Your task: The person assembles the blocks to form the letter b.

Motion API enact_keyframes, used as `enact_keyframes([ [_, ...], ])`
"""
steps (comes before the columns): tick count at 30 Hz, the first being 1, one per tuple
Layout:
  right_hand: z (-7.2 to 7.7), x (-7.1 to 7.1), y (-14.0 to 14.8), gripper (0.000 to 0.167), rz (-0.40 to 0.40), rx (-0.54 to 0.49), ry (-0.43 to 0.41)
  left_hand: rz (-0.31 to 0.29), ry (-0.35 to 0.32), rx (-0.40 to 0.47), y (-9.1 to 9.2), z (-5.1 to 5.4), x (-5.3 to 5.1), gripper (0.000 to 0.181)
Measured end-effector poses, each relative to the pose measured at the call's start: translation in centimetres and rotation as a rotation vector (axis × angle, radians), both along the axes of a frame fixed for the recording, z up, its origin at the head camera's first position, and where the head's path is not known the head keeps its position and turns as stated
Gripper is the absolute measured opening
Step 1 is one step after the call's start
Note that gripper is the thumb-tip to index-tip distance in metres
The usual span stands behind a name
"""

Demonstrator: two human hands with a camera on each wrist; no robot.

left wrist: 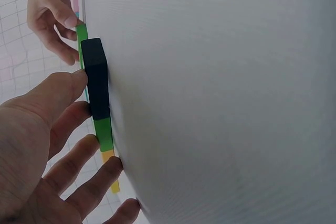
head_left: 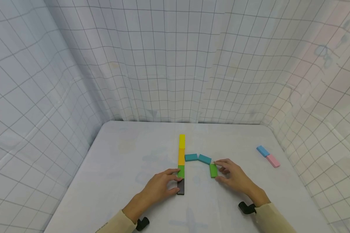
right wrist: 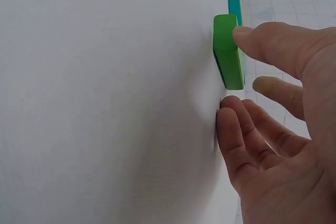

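Note:
In the head view, a straight column of flat rectangular blocks has a yellow block (head_left: 182, 141) at the far end, then an orange block (head_left: 181, 157), a green block (head_left: 181, 171) and a black block (head_left: 180, 187). My left hand (head_left: 161, 185) lies along its left side, thumb and fingertips touching the black and green blocks. Two teal blocks, a left one (head_left: 191, 157) and a right one (head_left: 204, 159), arc rightward from the column to a second green block (head_left: 213, 171). My right hand (head_left: 234, 176) is beside that block; its thumb (right wrist: 247, 38) touches it, fingers spread loosely.
A blue block (head_left: 263, 151) and a pink block (head_left: 273, 160) lie end to end at the right of the white table (head_left: 128, 145). Grid-patterned white curtains (head_left: 169, 64) enclose the table at the back and both sides.

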State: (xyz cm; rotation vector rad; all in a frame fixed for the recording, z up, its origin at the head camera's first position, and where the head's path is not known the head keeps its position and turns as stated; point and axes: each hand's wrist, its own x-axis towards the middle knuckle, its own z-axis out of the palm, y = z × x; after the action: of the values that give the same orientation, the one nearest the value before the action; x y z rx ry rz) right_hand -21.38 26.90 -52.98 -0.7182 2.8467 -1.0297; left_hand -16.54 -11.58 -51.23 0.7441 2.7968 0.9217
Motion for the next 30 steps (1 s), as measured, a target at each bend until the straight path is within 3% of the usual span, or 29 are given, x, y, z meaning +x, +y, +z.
enact_keyframes([
  [4, 0.1, 0.0, 0.8, 0.063, -0.019, 0.007, 0.016, -0.005, 0.02, 0.009, 0.0, 0.0, 0.0, 0.035],
  [11, 0.2, -0.3, 2.6, 0.056, -0.063, -0.016, 0.124, 0.012, -0.006, 0.001, 0.1, -0.1, 0.0, 0.035],
  [15, 0.3, -0.6, 3.9, 0.054, -0.097, -0.017, 0.171, 0.007, 0.012, 0.0, 0.1, -0.1, 0.0, 0.035],
  [30, 0.9, -2.4, 9.5, 0.047, -0.261, 0.008, 0.154, 0.001, -0.004, -0.008, -0.1, -0.3, -0.2, 0.035],
])
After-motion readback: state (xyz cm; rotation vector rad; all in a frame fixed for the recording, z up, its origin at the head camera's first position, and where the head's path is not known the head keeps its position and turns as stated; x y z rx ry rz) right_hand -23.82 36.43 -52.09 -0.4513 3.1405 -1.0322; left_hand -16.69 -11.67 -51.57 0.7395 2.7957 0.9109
